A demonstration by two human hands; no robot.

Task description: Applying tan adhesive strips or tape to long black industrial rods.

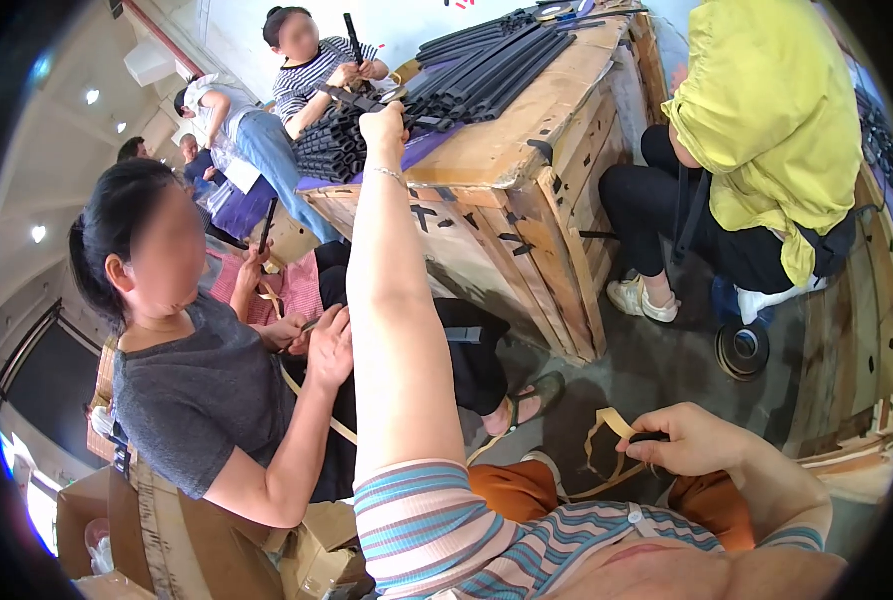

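Note:
My left arm stretches far forward to the crate-like wooden table. My left hand (384,124) is closed at the near end of a pile of long black tubes (491,75), with a black tube (354,99) at its fingers; part of the grip is hidden. Low on the right, my right hand (688,438) pinches a short black piece (649,437), too small to make out fully. A tan tape strip (616,422) hangs in a loop from beside its fingers and trails down past my lap.
A person in grey (191,390) sits close on my left, hands working. Another in yellow (771,120) sits at the right. A striped-top person (306,85) holds a black tube behind the wooden table (496,165). Tape rolls (742,350) lie on the floor; cardboard boxes (321,550) stand lower left.

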